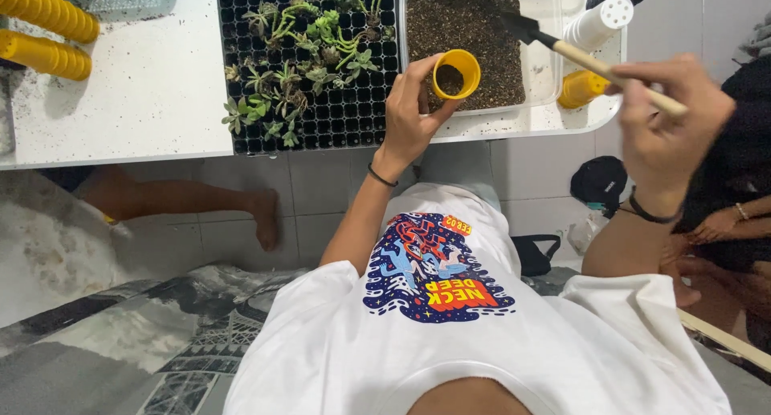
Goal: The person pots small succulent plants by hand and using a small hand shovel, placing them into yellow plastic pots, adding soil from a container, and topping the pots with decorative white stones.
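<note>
Upper middle of the frame: the left hand (409, 102) grips a small round yellow pot (455, 73) (dark soil inside) over the clear tray (546, 61) of grainy soil. Upper right, the right hand (671, 122) is closed on a wooden-handled black trowel (562, 49). Succulents fill the black cell tray (353, 118).
</note>
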